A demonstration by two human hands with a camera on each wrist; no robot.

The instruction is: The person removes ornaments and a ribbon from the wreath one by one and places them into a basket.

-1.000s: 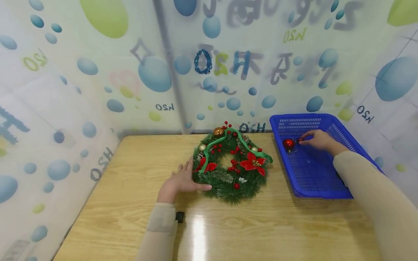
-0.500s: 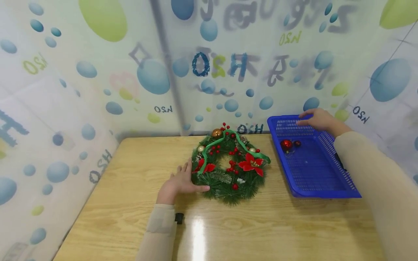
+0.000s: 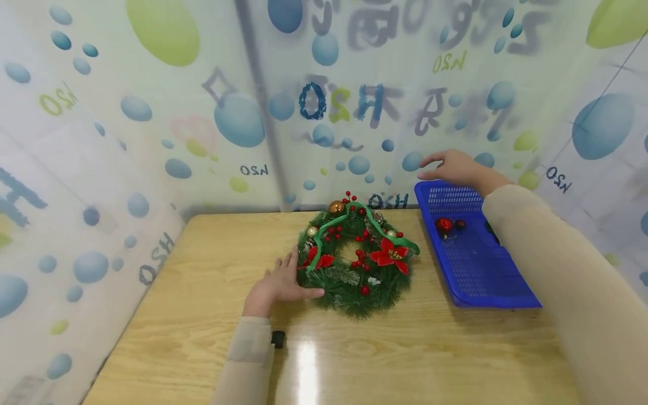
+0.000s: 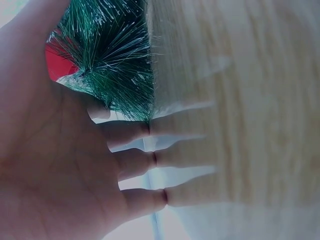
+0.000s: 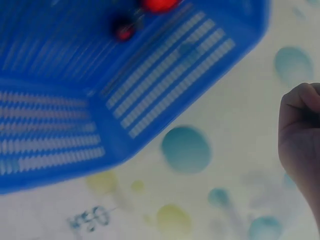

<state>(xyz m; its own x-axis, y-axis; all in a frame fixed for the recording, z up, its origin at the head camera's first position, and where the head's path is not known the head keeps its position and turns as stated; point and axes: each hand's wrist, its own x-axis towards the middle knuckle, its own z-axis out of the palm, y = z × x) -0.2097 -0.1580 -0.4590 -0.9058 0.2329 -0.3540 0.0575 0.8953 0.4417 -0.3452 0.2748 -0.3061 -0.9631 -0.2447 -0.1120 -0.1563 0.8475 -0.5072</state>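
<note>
A green Christmas wreath (image 3: 359, 295) lies on the table, trimmed with red poinsettias (image 3: 391, 255), berries, baubles and a green ribbon (image 3: 320, 243). My left hand (image 3: 278, 282) rests at its left edge, fingers spread and thumb reaching along the front needles; in the left wrist view the fingertips meet the tabletop. My right hand (image 3: 453, 167) is raised over the back left corner of the blue basket (image 3: 445, 275), fingers loosely bent, thumb and index apart, nothing visible between them. Inside the basket sit a shiny red bauble (image 3: 444, 225) and a small dark red ball (image 3: 460, 224).
The wooden table (image 3: 217, 264) backs onto a patterned curtain (image 3: 202, 152) that also hangs at both sides. A small black object (image 3: 278, 338) shows at the left cuff. My right sleeve (image 3: 552, 259) crosses the basket and hides its right side.
My right hand has let go of the small dark ball, risen out of the basket and moved left past its back rim. The left hand and wreath stay put.
</note>
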